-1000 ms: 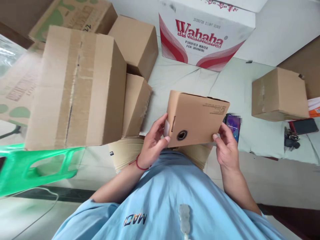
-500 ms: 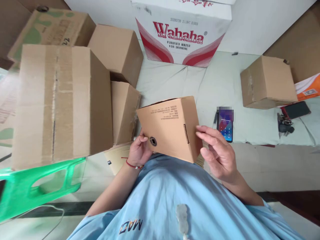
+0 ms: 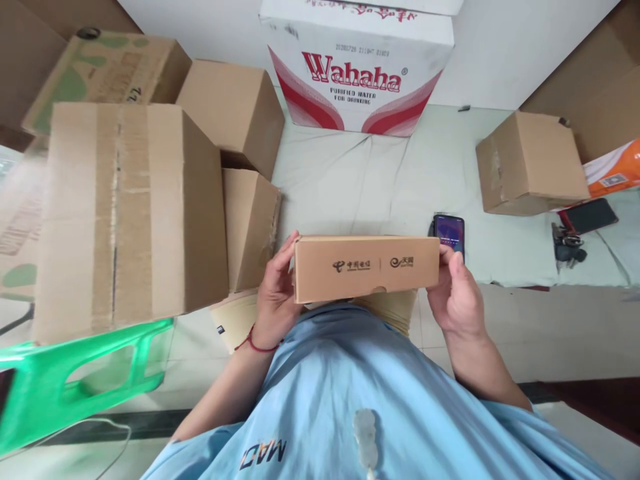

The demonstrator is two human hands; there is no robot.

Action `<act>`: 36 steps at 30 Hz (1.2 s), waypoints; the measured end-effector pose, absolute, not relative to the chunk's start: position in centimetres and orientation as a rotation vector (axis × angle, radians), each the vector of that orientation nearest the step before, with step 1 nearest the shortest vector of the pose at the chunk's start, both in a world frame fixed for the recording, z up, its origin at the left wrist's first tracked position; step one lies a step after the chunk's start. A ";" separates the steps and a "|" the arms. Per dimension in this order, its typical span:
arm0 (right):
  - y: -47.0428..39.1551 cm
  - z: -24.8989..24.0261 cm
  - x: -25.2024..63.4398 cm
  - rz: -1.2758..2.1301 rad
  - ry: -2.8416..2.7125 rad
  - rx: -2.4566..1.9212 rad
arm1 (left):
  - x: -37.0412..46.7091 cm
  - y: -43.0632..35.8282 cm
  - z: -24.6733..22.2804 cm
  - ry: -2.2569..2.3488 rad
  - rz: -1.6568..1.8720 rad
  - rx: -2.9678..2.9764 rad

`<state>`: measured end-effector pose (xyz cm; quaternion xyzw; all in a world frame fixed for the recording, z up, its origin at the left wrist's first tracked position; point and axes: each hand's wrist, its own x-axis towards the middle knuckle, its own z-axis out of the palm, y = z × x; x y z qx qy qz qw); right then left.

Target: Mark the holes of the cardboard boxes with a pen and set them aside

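Observation:
A small brown cardboard box [image 3: 367, 270] is held up close in front of my body, its narrow printed side facing me. My left hand [image 3: 278, 283] grips the box's left end, its fingers partly hidden behind it. At the other end, my right hand [image 3: 456, 287] holds the box, fingers behind the right edge and thumb raised beside it. The broad faces of the box are turned out of sight. Just beyond my right hand, a lit phone [image 3: 450, 233] lies on the pale covered table [image 3: 350, 180].
Stacked cartons [image 3: 200, 213] stand at the left, above a green plastic stool [image 3: 100, 367]. A white Wahaha carton [image 3: 355, 80] is at the back. To the right are another cardboard box [image 3: 533, 163], a dark phone [image 3: 593, 217] and keys [image 3: 570, 247].
The box has been turned so its narrow printed side, not its broad face, points at me. My right hand has gone from open beside the box to holding its right end.

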<state>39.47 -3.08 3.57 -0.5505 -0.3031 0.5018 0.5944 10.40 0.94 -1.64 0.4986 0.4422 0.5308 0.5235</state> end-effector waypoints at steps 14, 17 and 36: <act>-3.1 1.8 41.1 1.054 -0.907 -1.275 | 10.5 0.0 1.9 0.960 1.247 1.355; -2.8 0.8 40.9 1.077 -0.740 -1.326 | 10.6 0.1 2.1 1.007 1.177 1.469; -3.3 2.3 41.2 1.254 -0.886 -1.254 | 10.7 0.7 0.1 1.029 1.191 1.044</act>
